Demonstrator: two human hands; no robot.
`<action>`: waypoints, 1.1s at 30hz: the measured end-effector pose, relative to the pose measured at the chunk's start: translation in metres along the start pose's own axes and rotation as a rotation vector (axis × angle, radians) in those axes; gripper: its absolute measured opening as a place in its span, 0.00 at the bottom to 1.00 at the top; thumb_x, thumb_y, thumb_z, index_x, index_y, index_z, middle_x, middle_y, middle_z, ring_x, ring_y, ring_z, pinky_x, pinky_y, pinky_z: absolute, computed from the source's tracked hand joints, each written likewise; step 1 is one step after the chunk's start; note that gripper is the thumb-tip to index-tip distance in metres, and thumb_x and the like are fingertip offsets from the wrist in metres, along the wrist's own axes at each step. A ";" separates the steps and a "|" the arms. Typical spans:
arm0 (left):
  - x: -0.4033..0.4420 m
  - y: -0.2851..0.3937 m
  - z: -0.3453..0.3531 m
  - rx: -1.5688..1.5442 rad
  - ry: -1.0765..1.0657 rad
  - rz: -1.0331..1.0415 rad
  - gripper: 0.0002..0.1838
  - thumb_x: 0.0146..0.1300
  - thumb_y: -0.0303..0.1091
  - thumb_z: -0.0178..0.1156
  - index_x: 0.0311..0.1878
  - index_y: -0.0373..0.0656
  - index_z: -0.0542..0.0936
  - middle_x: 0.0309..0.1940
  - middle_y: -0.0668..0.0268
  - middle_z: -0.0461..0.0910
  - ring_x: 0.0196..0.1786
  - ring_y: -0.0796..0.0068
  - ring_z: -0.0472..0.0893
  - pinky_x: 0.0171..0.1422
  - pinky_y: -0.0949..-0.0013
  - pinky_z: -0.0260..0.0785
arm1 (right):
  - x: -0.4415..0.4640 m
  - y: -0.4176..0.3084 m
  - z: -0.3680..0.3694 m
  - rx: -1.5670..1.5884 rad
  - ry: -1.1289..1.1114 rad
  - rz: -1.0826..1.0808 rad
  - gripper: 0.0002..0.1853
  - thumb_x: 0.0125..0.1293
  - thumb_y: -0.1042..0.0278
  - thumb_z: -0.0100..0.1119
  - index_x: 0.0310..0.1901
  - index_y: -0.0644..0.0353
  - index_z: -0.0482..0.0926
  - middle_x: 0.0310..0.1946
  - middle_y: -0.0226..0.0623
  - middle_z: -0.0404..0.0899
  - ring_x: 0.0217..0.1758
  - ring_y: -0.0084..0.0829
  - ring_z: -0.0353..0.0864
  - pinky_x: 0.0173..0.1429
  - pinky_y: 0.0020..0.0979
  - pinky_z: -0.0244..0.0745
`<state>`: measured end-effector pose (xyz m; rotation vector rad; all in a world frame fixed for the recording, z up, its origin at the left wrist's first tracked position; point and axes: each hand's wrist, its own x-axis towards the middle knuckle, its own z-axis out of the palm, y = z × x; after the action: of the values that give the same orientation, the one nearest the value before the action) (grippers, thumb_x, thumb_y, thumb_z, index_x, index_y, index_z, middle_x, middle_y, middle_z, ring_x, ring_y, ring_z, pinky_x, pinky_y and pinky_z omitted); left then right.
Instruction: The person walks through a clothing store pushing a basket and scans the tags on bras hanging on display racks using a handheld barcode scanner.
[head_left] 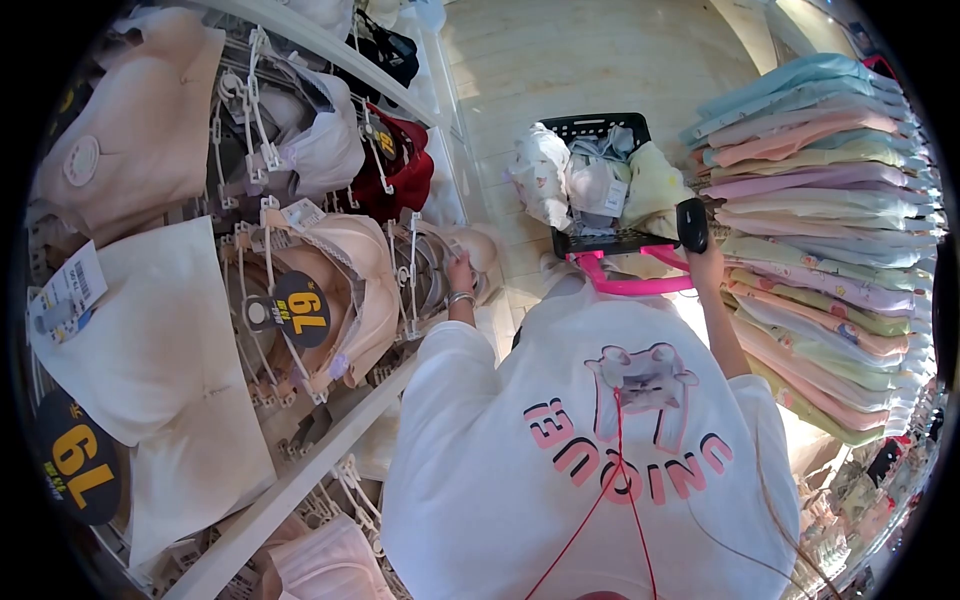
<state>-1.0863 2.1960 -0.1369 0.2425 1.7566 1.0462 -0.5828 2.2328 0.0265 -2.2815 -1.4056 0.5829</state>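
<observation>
Left hand (460, 275) against beige bra (478, 248); finger closure unclear. Right hand (706, 258) clamped on black object (692, 225); pink handle (632, 286), loaded basket (590, 243) left of grip, hanging garments (815, 205) right.

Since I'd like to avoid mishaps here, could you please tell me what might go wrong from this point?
The white garment and the yellow garment bulge past the sides of the basket, so either might slip out. The left hand is at closely hung beige bras; a tug could perhaps dislodge a neighbouring one.
</observation>
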 end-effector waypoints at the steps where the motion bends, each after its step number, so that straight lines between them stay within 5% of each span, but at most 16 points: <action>1: -0.003 0.003 0.002 0.011 0.034 0.069 0.07 0.64 0.34 0.58 0.43 0.44 0.74 0.29 0.74 0.75 0.25 0.83 0.71 0.24 0.76 0.60 | 0.000 0.000 0.000 0.008 -0.004 0.004 0.21 0.50 0.61 0.66 0.47 0.57 0.77 0.33 0.52 0.81 0.40 0.53 0.80 0.44 0.45 0.73; 4: 0.009 -0.005 0.006 -0.128 0.139 0.259 0.11 0.59 0.22 0.58 0.45 0.40 0.72 0.32 0.69 0.77 0.28 0.80 0.74 0.29 0.75 0.65 | 0.000 0.000 0.000 0.024 -0.012 0.014 0.22 0.50 0.61 0.66 0.48 0.56 0.77 0.34 0.52 0.81 0.41 0.53 0.80 0.44 0.45 0.73; 10: 0.021 -0.008 -0.009 0.021 0.082 0.155 0.15 0.54 0.16 0.55 0.45 0.37 0.71 0.34 0.65 0.79 0.30 0.77 0.76 0.32 0.76 0.66 | 0.001 -0.001 0.000 0.032 -0.018 0.020 0.24 0.51 0.61 0.66 0.51 0.56 0.77 0.35 0.52 0.81 0.42 0.53 0.80 0.45 0.44 0.73; 19: 0.007 -0.003 -0.006 0.021 0.044 0.184 0.06 0.57 0.25 0.63 0.38 0.37 0.82 0.28 0.72 0.78 0.28 0.82 0.72 0.33 0.76 0.63 | 0.000 -0.010 -0.005 -0.010 -0.029 0.035 0.22 0.53 0.62 0.65 0.50 0.57 0.76 0.36 0.53 0.81 0.44 0.53 0.80 0.45 0.44 0.73; 33: -0.006 -0.008 -0.016 -0.055 0.103 0.183 0.05 0.58 0.27 0.62 0.36 0.37 0.81 0.28 0.70 0.79 0.31 0.80 0.74 0.36 0.77 0.66 | 0.006 -0.004 -0.001 0.004 -0.085 -0.014 0.22 0.52 0.64 0.64 0.50 0.55 0.76 0.37 0.49 0.82 0.44 0.50 0.80 0.47 0.42 0.73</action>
<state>-1.0946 2.1788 -0.1370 0.3247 1.8203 1.2563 -0.5831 2.2399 0.0289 -2.2662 -1.4574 0.6854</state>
